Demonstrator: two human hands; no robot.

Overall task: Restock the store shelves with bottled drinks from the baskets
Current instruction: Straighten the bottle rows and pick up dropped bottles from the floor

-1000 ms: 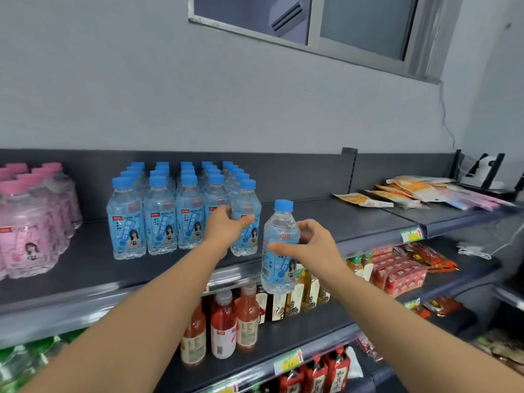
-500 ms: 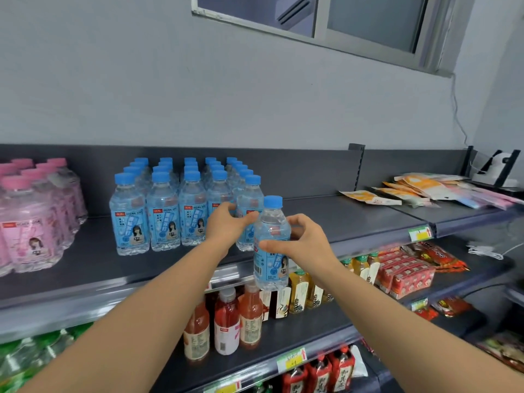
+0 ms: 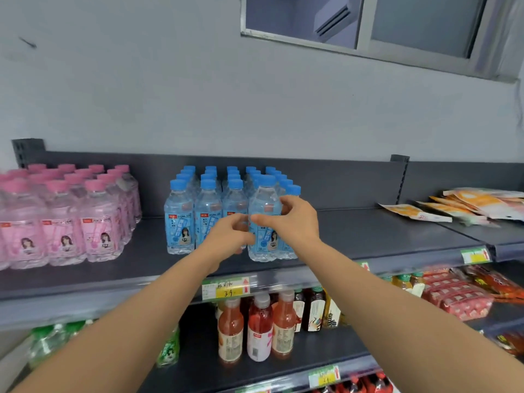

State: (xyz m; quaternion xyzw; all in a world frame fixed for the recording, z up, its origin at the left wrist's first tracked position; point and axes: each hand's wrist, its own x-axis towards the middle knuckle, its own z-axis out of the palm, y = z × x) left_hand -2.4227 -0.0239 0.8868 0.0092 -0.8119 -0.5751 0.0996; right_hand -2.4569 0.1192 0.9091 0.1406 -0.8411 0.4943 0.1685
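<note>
A clear bottle with a blue cap and blue label (image 3: 265, 205) stands on the dark top shelf (image 3: 368, 236), at the front right of a block of several identical blue-capped bottles (image 3: 208, 211). My right hand (image 3: 292, 222) grips this bottle from its right side at label height. My left hand (image 3: 226, 236) is curled against its left side, fingertips on the label close to my right thumb, and it hides the lower part of the neighbouring bottle. No basket is in view.
Several pink-capped bottles (image 3: 62, 222) fill the shelf's left end. Flat orange packets (image 3: 459, 205) lie on the right section, with bare shelf between them and the blue block. Below stand juice and tea bottles (image 3: 258, 330), green bottles (image 3: 51, 341) and red snack packs (image 3: 459, 296).
My right hand has carried the blue-capped bottle up from in front of the shelf edge and set it against the blue block. My left hand shifted onto its left side.
</note>
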